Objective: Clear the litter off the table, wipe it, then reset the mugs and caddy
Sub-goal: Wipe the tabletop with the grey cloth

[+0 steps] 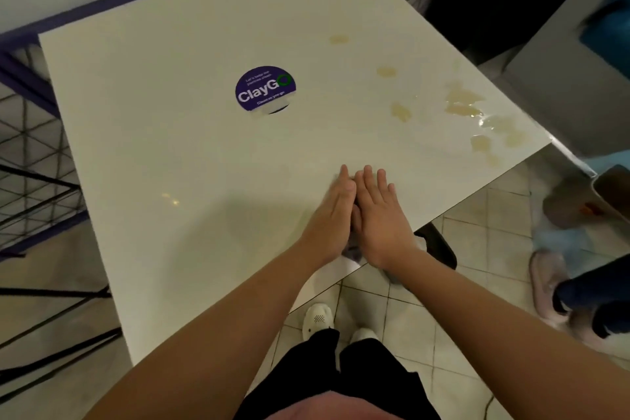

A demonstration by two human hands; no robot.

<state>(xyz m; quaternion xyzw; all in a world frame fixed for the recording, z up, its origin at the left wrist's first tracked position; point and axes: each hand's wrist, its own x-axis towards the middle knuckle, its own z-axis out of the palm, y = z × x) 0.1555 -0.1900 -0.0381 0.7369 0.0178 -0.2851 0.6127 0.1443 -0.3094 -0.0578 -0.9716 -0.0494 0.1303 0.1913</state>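
Counter (170,153), white and glossy, is filling most of the head view, its near right corner sitting just under the person's two hands. Left hand (332,204) is lying with fingers straight and together, palm down on the surface, gripping nothing that shows. Right hand (376,211) is lying just beside it, touching it along the inner edge, fingers straight and slightly spread, likewise flat. A scrap of pale cloth or tissue (354,251) is showing between the wrists at the counter's edge; whether either grip is pressing it cannot be told. Yellowish wet spill patches (463,102) are spreading along the right side of the counter, well apart from the hands, with smaller spots trailing toward the far corner. A round purple sticker (265,89) reading "ClayGo" is sitting near the counter's middle. Below, the person's white shoes (317,319) are standing on tiled floor (477,249). Another person's pale shoe (545,283) is showing at right.
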